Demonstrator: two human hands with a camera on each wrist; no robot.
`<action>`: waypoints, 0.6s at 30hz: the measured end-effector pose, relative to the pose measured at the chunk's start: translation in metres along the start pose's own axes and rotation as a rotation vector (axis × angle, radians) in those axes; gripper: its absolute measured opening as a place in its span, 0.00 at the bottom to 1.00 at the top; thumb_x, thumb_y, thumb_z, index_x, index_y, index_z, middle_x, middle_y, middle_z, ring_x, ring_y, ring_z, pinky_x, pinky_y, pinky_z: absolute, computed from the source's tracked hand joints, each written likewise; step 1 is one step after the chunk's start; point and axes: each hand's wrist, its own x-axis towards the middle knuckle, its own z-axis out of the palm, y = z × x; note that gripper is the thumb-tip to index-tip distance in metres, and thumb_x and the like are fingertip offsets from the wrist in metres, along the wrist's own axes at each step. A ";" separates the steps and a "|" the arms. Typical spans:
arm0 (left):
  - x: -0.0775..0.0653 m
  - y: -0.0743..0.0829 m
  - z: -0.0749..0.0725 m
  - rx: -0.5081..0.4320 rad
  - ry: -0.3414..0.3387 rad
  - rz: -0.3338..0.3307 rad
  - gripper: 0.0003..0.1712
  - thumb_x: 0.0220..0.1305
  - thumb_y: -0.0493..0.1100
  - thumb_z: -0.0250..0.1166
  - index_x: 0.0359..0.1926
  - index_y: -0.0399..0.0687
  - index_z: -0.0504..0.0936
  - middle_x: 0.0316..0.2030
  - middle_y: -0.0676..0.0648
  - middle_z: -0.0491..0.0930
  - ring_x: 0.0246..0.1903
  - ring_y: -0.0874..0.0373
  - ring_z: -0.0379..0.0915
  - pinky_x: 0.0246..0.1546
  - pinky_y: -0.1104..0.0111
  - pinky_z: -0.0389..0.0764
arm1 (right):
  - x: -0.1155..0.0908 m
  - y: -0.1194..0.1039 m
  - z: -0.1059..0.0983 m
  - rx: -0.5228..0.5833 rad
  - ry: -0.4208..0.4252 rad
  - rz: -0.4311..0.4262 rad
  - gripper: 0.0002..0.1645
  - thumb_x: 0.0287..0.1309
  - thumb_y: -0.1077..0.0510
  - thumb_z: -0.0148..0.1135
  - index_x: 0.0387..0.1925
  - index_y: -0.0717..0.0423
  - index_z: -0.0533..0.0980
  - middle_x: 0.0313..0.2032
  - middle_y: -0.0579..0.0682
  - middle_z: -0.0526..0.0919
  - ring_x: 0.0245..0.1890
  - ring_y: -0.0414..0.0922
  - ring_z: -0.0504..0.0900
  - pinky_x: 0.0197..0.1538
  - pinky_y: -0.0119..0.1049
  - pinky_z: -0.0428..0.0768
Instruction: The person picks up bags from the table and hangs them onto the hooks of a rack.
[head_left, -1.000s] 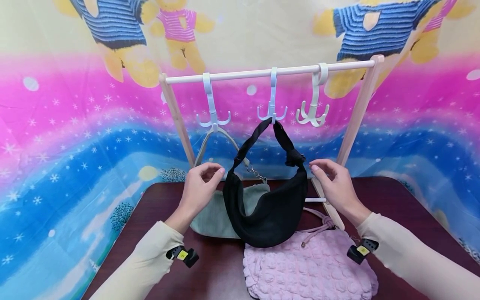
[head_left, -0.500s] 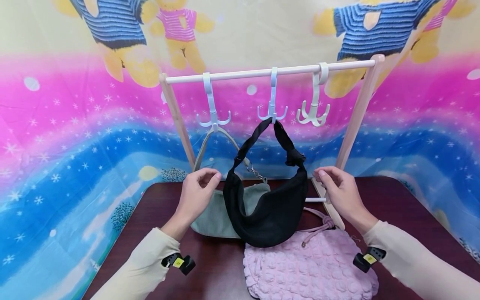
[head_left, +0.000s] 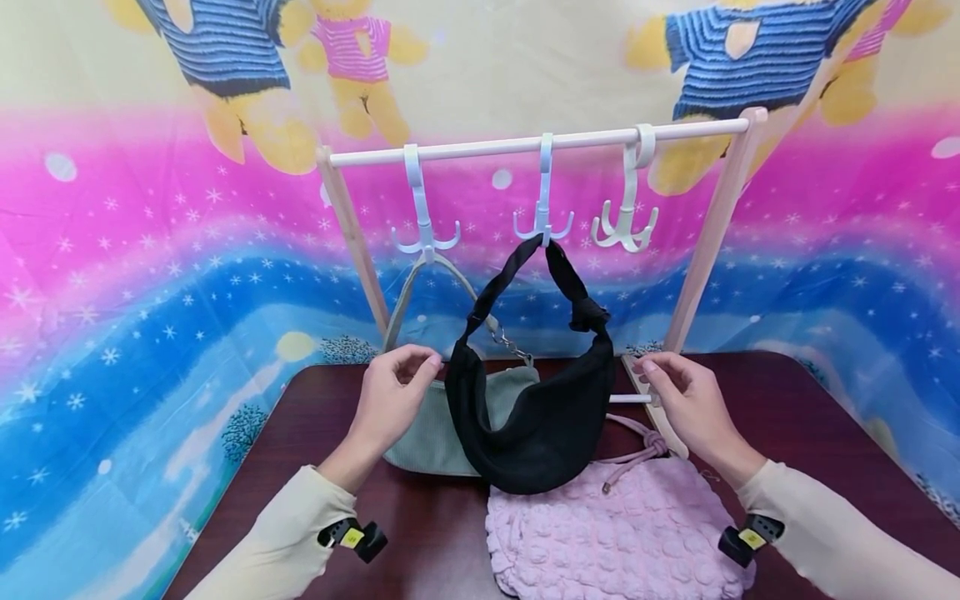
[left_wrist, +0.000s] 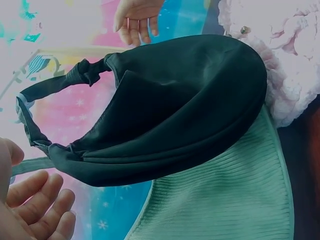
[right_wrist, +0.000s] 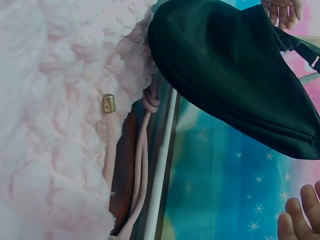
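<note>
A black shoulder bag (head_left: 547, 442) hangs by its knotted strap from the middle blue hook (head_left: 543, 221). My left hand (head_left: 393, 396) is just left of it, fingers loosely bent, holding nothing. To its right, my right hand (head_left: 690, 404) is likewise relaxed and holds nothing. In the left wrist view the left fingers (left_wrist: 42, 202) are apart from the black bag; the right fingers (right_wrist: 302, 212) are apart from it in the right wrist view. Behind the black bag, a green corduroy bag (head_left: 431, 437) hangs from the left blue hook (head_left: 427, 237), partly hidden.
A pink puffy bag (head_left: 615, 525) with a knotted cord lies on the dark red table (head_left: 427, 533), in front of the rack. The wooden rack's bar (head_left: 487, 150) also carries a pale green hook (head_left: 626, 225) on the right. A printed cloth backdrop (head_left: 187, 250) stands behind.
Both hands have drawn down and slightly away from the black bag, the right one moving farther right. The bags stay where they were.
</note>
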 end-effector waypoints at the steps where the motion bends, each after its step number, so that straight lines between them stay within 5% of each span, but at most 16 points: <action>1: -0.001 -0.001 0.000 -0.001 -0.002 -0.002 0.12 0.73 0.49 0.62 0.47 0.50 0.87 0.38 0.47 0.87 0.40 0.52 0.81 0.45 0.64 0.80 | -0.001 0.001 0.000 -0.002 0.002 0.000 0.16 0.77 0.56 0.50 0.50 0.61 0.81 0.40 0.20 0.79 0.37 0.26 0.78 0.37 0.25 0.78; 5: -0.003 -0.003 0.001 -0.012 -0.013 -0.006 0.12 0.73 0.48 0.62 0.46 0.47 0.88 0.39 0.44 0.88 0.42 0.46 0.83 0.45 0.65 0.81 | -0.002 0.004 -0.001 -0.007 0.012 -0.011 0.16 0.76 0.57 0.51 0.49 0.62 0.81 0.39 0.22 0.80 0.36 0.27 0.79 0.36 0.24 0.78; 11: -0.007 -0.005 0.004 -0.015 -0.011 -0.005 0.09 0.72 0.46 0.63 0.45 0.50 0.88 0.39 0.41 0.87 0.38 0.51 0.81 0.41 0.68 0.79 | -0.006 0.008 -0.002 -0.015 0.014 -0.007 0.15 0.76 0.58 0.52 0.48 0.63 0.81 0.38 0.20 0.79 0.36 0.26 0.79 0.38 0.22 0.77; 18: -0.010 -0.009 0.010 -0.012 -0.010 -0.013 0.08 0.71 0.44 0.64 0.42 0.50 0.89 0.37 0.47 0.88 0.38 0.51 0.83 0.40 0.70 0.79 | -0.014 0.010 -0.003 0.010 -0.009 0.007 0.14 0.75 0.60 0.52 0.47 0.65 0.81 0.38 0.22 0.80 0.39 0.24 0.81 0.43 0.20 0.79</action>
